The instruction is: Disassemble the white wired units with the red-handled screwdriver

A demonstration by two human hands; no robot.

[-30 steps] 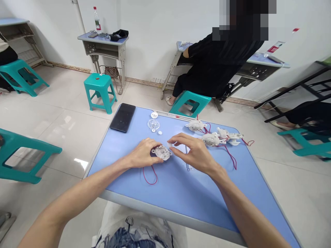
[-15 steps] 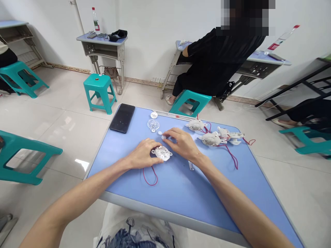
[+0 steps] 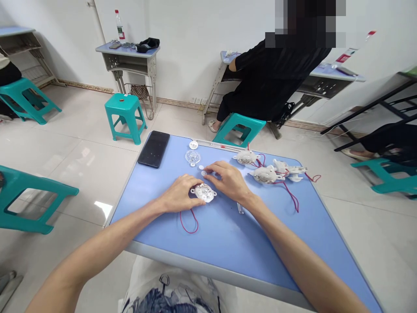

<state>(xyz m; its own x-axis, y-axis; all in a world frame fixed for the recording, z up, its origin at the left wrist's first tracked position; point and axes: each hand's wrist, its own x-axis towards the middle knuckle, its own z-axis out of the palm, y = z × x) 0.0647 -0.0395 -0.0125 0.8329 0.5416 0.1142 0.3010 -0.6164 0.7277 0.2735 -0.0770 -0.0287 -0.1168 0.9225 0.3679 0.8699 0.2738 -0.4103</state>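
My left hand [image 3: 182, 192] grips a white plastic casing [image 3: 205, 193] with side lugs and small parts inside, between thumb and fingers on the blue tabletop. A red cord loop [image 3: 189, 222] lies just below it. My right hand [image 3: 228, 179] pinches a small white disc [image 3: 203, 173] at its fingertips. Beside that disc lies another small white disc [image 3: 201, 167]. Farther back are a clear plastic cover [image 3: 193, 157] and a white round wheel [image 3: 193, 145]. Under my right wrist a clear piece [image 3: 240, 209] partly shows.
White assembled units [image 3: 265, 174] with red cords lie at the desk's right. A black phone [image 3: 153, 149] rests at the back left. A clear narrow strip [image 3: 224, 147] lies along the back edge. A person in black [image 3: 276, 82] sits beyond, on a green stool [image 3: 241, 126].
My right fingertips have shifted very slightly left with the small disc. The left hand and casing stay nearly still.
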